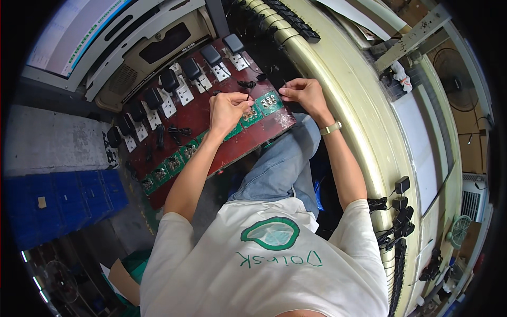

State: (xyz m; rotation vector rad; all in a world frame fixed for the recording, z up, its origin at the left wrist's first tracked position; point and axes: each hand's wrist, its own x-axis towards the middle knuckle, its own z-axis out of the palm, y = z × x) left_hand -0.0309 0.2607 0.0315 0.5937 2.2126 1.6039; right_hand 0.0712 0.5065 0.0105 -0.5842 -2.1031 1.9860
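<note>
My left hand (pixel 227 112) is closed in a pinch on a thin black cable (pixel 249 96), just above the green circuit boards. My right hand (pixel 306 96) is closed too, its fingertips pressed on a thin dark strand by the right edge of the dark red board (pixel 211 124). Between the hands sits a green circuit board (pixel 269 102) with round metal parts. More such boards (pixel 174 162) line the near edge, partly covered by my left forearm. Black cable pieces (pixel 246 84) lie behind my fingers.
Toggle clamps with black handles (pixel 191 67) and metal plates stand in a row along the far side. A beige machine case (pixel 163 50) and a screen (pixel 79 31) are behind. On the right runs a pale conveyor (pixel 343 105) with black adapters (pixel 402 185). Blue bins (pixel 68 198) stand left.
</note>
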